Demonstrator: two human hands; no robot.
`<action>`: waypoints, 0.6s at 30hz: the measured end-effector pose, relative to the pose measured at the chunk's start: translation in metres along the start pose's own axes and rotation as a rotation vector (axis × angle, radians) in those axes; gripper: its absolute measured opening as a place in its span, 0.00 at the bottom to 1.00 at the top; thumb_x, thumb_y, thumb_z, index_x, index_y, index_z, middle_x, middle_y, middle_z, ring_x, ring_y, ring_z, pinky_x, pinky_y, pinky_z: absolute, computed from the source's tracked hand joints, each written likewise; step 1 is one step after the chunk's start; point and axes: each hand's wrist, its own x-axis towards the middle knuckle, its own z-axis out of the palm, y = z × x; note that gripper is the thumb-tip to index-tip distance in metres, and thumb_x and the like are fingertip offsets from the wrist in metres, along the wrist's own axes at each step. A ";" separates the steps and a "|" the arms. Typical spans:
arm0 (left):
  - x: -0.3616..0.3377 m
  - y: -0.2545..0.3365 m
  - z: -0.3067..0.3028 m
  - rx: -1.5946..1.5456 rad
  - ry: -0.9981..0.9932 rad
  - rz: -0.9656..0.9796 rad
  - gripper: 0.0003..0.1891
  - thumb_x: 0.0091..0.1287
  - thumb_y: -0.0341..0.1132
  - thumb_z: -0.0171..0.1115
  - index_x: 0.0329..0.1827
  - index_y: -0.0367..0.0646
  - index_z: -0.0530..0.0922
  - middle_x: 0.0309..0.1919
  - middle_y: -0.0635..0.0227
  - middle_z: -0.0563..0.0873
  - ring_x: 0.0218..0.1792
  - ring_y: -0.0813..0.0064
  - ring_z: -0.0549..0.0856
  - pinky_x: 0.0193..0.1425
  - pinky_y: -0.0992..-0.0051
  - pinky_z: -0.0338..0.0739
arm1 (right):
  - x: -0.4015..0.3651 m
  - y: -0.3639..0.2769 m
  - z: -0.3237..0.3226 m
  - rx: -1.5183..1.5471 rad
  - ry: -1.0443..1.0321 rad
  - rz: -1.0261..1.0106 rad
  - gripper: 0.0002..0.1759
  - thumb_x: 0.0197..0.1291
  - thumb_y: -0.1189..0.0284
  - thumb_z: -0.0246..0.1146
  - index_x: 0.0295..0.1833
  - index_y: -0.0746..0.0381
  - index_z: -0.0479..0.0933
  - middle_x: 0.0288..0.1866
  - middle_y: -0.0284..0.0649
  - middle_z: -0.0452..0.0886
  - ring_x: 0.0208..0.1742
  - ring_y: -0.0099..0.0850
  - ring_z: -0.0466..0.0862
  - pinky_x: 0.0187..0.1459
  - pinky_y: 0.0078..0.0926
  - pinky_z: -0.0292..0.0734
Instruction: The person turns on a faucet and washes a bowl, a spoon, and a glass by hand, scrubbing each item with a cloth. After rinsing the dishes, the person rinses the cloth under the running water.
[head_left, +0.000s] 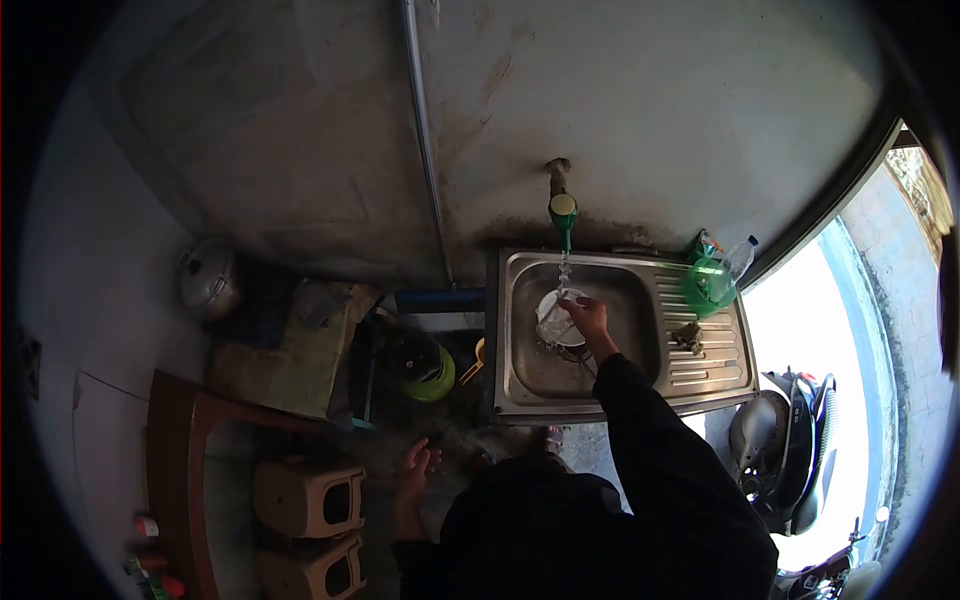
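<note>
Water runs from a green tap [565,222] into a steel sink [635,340]. My right hand [590,318] is in the stream, fingers pinched together; what they hold, if anything, is too small to make out. Just below these fingers lies a white round dish [548,320], perhaps a plate or bowl, partly hidden by the hand. Some thin dark items show beside the dish, too blurred to name. My left hand [420,462] hangs low, away from the sink, its fingers apart and holding nothing.
On the ribbed drainboard [735,365] stand a green bowl [707,288], a clear bottle [740,258] and a crumpled scrubber [690,337]. Left of the sink are a green container [430,375] and a yellow-handled item [475,365]. Brown stools [300,497] stand lower left; a motorbike [800,450] is outside, right.
</note>
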 end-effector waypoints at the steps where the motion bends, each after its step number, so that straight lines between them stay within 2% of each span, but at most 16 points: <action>1: 0.000 -0.001 0.000 0.003 0.000 -0.004 0.18 0.58 0.36 0.47 0.50 0.42 0.63 0.34 0.67 0.77 0.32 0.83 0.75 0.33 0.84 0.64 | -0.005 -0.001 -0.003 0.000 -0.001 0.005 0.27 0.30 0.58 0.64 0.34 0.68 0.70 0.24 0.41 0.74 0.27 0.29 0.77 0.29 0.23 0.71; 3: 0.002 -0.002 0.001 0.018 -0.007 -0.014 0.18 0.58 0.36 0.47 0.51 0.42 0.63 0.34 0.68 0.77 0.32 0.83 0.74 0.33 0.84 0.64 | -0.013 -0.006 -0.012 0.331 -0.279 0.335 0.26 0.33 0.58 0.62 0.31 0.70 0.70 0.22 0.41 0.73 0.17 0.27 0.74 0.19 0.19 0.68; 4: 0.003 -0.003 0.001 0.022 -0.009 -0.013 0.18 0.58 0.36 0.47 0.51 0.42 0.63 0.34 0.68 0.77 0.32 0.83 0.74 0.33 0.84 0.64 | -0.018 -0.009 -0.010 0.310 -0.246 0.452 0.24 0.34 0.58 0.60 0.30 0.70 0.70 0.18 0.41 0.70 0.10 0.26 0.69 0.13 0.17 0.63; 5: 0.003 -0.004 0.001 0.024 -0.012 -0.016 0.18 0.58 0.36 0.47 0.51 0.42 0.63 0.34 0.68 0.77 0.32 0.83 0.74 0.33 0.84 0.64 | -0.023 -0.012 -0.011 0.314 -0.243 0.452 0.24 0.34 0.58 0.60 0.30 0.70 0.70 0.18 0.41 0.70 0.10 0.26 0.69 0.13 0.17 0.63; 7: 0.004 -0.003 0.000 0.031 -0.016 -0.013 0.18 0.58 0.36 0.47 0.51 0.42 0.63 0.34 0.68 0.77 0.32 0.83 0.74 0.33 0.84 0.64 | -0.033 -0.021 -0.017 0.320 -0.366 0.554 0.27 0.35 0.55 0.59 0.30 0.71 0.70 0.17 0.42 0.70 0.11 0.26 0.70 0.13 0.18 0.63; 11: 0.000 -0.002 -0.002 0.036 -0.013 -0.031 0.17 0.58 0.35 0.47 0.51 0.42 0.63 0.33 0.68 0.77 0.31 0.83 0.74 0.33 0.84 0.64 | -0.033 -0.024 -0.014 0.272 -0.418 0.557 0.27 0.34 0.54 0.59 0.28 0.70 0.70 0.15 0.41 0.70 0.11 0.27 0.71 0.12 0.21 0.63; 13: -0.001 -0.004 -0.004 0.037 -0.017 -0.022 0.17 0.58 0.35 0.46 0.51 0.42 0.63 0.33 0.68 0.77 0.31 0.83 0.74 0.33 0.85 0.64 | -0.030 -0.027 -0.012 0.163 -0.476 0.441 0.28 0.33 0.54 0.60 0.31 0.69 0.70 0.19 0.44 0.72 0.18 0.33 0.76 0.18 0.25 0.68; 14: -0.002 -0.005 -0.005 0.026 -0.011 -0.018 0.17 0.58 0.35 0.46 0.51 0.42 0.63 0.33 0.67 0.77 0.30 0.83 0.74 0.32 0.85 0.64 | -0.029 -0.025 -0.008 0.167 -0.476 0.439 0.28 0.33 0.54 0.60 0.31 0.69 0.70 0.19 0.44 0.72 0.18 0.33 0.76 0.18 0.25 0.68; 16: -0.004 -0.008 -0.006 0.019 -0.004 -0.008 0.17 0.58 0.34 0.46 0.51 0.42 0.63 0.33 0.67 0.77 0.30 0.83 0.75 0.31 0.86 0.65 | -0.032 -0.019 0.002 -0.347 -0.276 -0.028 0.28 0.32 0.56 0.62 0.37 0.67 0.70 0.28 0.45 0.74 0.31 0.38 0.76 0.30 0.30 0.71; 17: -0.004 -0.009 -0.007 0.032 -0.004 -0.009 0.17 0.58 0.34 0.46 0.51 0.42 0.63 0.33 0.67 0.77 0.29 0.83 0.75 0.30 0.86 0.65 | -0.036 -0.018 0.003 -0.342 -0.273 -0.030 0.28 0.32 0.56 0.62 0.37 0.67 0.70 0.28 0.45 0.74 0.31 0.38 0.76 0.30 0.30 0.71; 18: -0.004 -0.010 -0.008 0.046 -0.005 -0.008 0.17 0.58 0.34 0.46 0.51 0.41 0.63 0.33 0.66 0.77 0.29 0.82 0.75 0.30 0.86 0.65 | -0.041 -0.017 0.004 -0.385 -0.285 -0.044 0.31 0.30 0.55 0.62 0.40 0.65 0.68 0.35 0.46 0.73 0.38 0.38 0.74 0.37 0.30 0.68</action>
